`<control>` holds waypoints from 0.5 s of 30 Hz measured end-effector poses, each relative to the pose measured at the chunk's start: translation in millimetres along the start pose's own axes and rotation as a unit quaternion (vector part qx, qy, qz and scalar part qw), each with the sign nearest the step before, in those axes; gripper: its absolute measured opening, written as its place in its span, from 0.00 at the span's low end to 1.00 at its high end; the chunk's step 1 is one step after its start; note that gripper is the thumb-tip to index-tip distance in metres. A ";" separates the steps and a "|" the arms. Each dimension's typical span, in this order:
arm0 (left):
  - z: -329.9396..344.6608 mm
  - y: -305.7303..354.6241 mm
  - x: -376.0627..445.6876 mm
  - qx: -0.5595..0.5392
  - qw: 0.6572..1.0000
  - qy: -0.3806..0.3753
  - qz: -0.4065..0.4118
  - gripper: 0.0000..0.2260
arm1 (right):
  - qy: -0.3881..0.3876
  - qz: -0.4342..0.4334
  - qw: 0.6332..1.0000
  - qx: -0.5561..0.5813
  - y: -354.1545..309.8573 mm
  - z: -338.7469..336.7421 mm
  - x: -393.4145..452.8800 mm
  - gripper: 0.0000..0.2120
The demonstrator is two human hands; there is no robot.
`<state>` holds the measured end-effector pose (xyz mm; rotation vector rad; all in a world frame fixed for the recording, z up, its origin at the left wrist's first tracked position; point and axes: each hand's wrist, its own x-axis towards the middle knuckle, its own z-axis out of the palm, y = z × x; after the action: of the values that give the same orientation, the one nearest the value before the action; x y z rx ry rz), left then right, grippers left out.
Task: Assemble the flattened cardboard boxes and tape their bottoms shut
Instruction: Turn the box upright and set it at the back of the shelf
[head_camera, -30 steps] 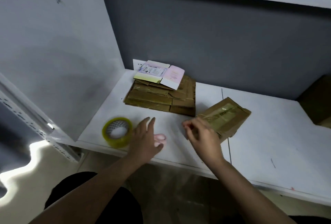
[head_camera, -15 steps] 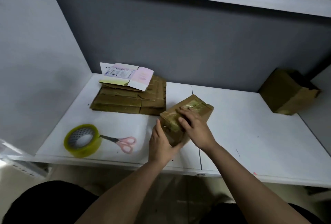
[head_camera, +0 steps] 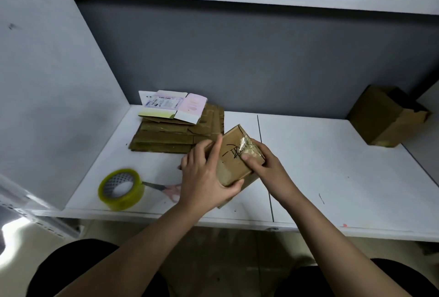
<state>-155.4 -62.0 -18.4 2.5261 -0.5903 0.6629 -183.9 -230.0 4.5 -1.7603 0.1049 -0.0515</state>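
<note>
A small brown cardboard box (head_camera: 234, 156), assembled and marked with black pen, is tipped up over the middle of the white shelf (head_camera: 332, 166). My left hand (head_camera: 204, 175) grips its left side, thumb under the near corner. My right hand (head_camera: 266, 166) holds its right end, thumb pressing on shiny clear tape there. A stack of flattened cardboard boxes (head_camera: 175, 135) lies at the back left. A roll of yellowish tape (head_camera: 121, 188) stands near the front left edge, with pink-handled scissors (head_camera: 166, 188) beside it.
A flattened white and pink printed carton (head_camera: 173, 105) lies on top of the stack. Another assembled brown box (head_camera: 384, 116) sits at the far right against the back wall. A grey side panel closes the left; an upper shelf runs overhead.
My left hand left the scissors and went to the box. Both hands now hold the box and have turned it so its pen-marked face shows. The camera view shifted.
</note>
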 end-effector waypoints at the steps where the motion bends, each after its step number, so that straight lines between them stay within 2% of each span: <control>1: -2.7 -0.6 -1.5 0.003 1.000 -0.004 0.004 0.44 | -0.008 0.003 1.000 0.001 -1.1 1.4 -3.1 0.22; 4: -9.8 -2.5 -4.3 0.005 1.000 -0.009 0.006 0.44 | -0.023 0.008 1.000 0.017 -6.2 1.1 -7.8 0.24; 9: -17.7 0.7 -9.6 0.029 0.998 0.002 0.052 0.44 | 0.042 0.013 0.999 0.028 -12.2 8.6 -4.6 0.18; 15: -23.3 8.4 -13.2 0.048 0.997 0.018 0.055 0.43 | 0.086 0.027 0.995 0.044 -16.4 17.1 -9.8 0.13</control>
<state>-178.1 -52.7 -4.7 2.5778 -0.7048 0.7920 -191.3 -209.3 17.6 -1.6624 0.2716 -0.1676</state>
